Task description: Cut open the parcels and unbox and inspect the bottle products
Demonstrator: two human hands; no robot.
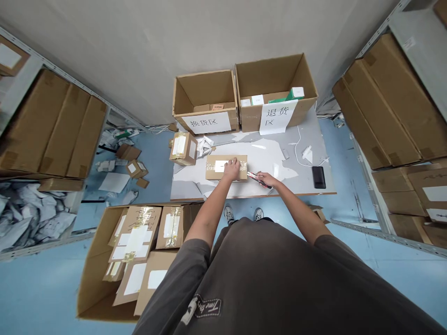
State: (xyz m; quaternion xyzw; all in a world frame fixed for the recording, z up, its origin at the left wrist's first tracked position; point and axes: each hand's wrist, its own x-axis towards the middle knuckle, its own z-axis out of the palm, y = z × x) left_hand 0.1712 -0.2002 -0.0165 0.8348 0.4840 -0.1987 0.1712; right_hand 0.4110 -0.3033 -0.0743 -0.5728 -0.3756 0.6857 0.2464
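Observation:
A taped cardboard box [214, 173] with a white label lies on the worktable near its front edge. My left hand [232, 168] presses on top of this box, toward its right side, with the fingers bent against it. My right hand [266, 180] is closed around a red and black box cutter [254, 176], its tip pointing left at the right end of the box. The tip is too small to tell whether it touches the cardboard. A smaller taped box [184, 148] stands at the left of the table, beside crumpled white paper [204, 146].
Two open cartons with handwritten signs, a left carton [206, 123] and a right carton [249, 116], stand along the back. A black phone [318, 177] lies at right. At my left, a large carton [91, 274] holds several parcels. Shelves with boxes [387, 102] flank both sides.

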